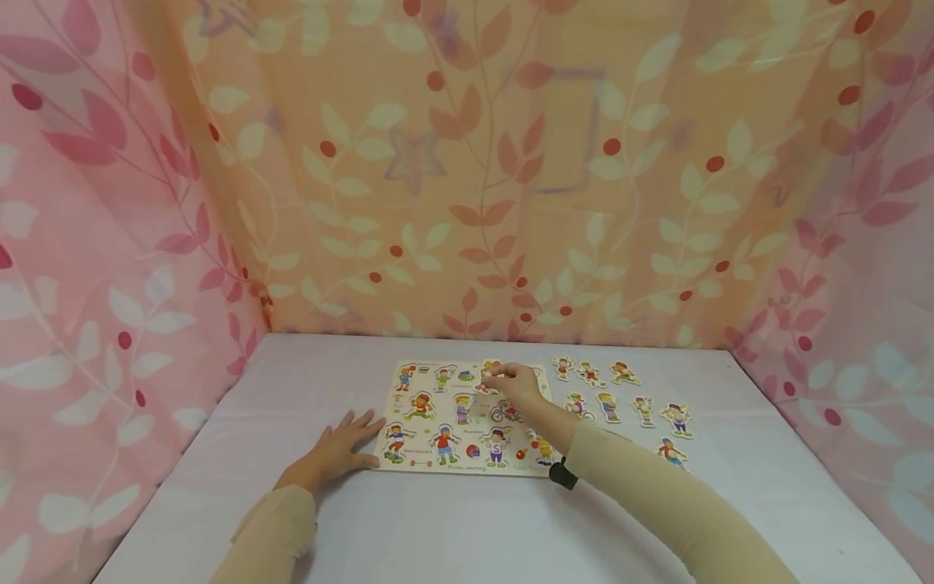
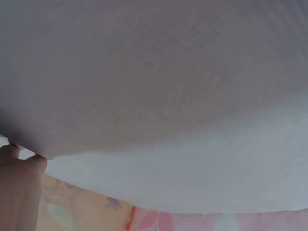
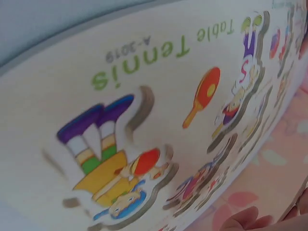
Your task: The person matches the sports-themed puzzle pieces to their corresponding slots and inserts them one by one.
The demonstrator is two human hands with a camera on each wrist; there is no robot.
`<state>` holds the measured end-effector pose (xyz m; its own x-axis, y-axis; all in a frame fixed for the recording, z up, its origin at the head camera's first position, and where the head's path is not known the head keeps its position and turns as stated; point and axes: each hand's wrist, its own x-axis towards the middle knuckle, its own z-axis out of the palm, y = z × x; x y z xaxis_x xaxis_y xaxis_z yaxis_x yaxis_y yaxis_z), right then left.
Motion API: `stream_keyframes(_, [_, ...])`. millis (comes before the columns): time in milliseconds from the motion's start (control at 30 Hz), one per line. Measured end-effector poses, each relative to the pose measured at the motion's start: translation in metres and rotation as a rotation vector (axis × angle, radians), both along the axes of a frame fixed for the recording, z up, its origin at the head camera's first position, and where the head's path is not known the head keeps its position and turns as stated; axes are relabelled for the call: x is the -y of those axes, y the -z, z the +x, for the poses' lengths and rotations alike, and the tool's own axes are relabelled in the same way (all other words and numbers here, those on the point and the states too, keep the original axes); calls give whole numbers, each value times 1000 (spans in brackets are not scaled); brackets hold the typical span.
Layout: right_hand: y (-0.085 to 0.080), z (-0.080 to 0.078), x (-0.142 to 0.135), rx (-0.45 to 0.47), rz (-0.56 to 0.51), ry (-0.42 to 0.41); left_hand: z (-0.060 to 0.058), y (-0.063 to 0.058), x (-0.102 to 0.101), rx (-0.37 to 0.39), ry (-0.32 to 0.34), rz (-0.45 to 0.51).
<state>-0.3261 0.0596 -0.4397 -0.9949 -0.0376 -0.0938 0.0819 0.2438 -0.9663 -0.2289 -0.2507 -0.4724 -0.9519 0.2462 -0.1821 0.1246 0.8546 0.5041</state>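
A wooden puzzle board [image 1: 438, 434] printed with sports figures lies flat on the table. My left hand [image 1: 339, 448] rests at its left edge, fingers spread and fairly straight, with fingertips touching the rim. In the left wrist view only part of that hand [image 2: 21, 180] shows, at the lower left. Over the board's upper right, my right hand [image 1: 520, 388] pinches a figure-shaped puzzle piece [image 1: 490, 367], partly covered by the fingers. The right wrist view shows the recessed table tennis figure [image 3: 110, 178] close up, with fingertips [image 3: 248, 220] at the lower right; the held piece is out of sight there.
Several loose puzzle pieces [image 1: 607, 407] lie to the right of the board, some partly behind the right sleeve. The table [image 1: 452, 535] has a pale cover. Floral curtains [image 1: 474, 203] stand at the back and both sides. A black band [image 1: 562, 474] sits at the right wrist.
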Motion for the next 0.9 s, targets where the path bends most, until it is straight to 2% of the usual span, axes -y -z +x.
stream_keyframes(233, [3, 2, 20, 3, -38, -4, 2, -2, 0, 9, -5, 1])
stream_keyframes(900, [7, -14, 60, 62, -83, -38, 2, 0, 0, -11, 7, -4])
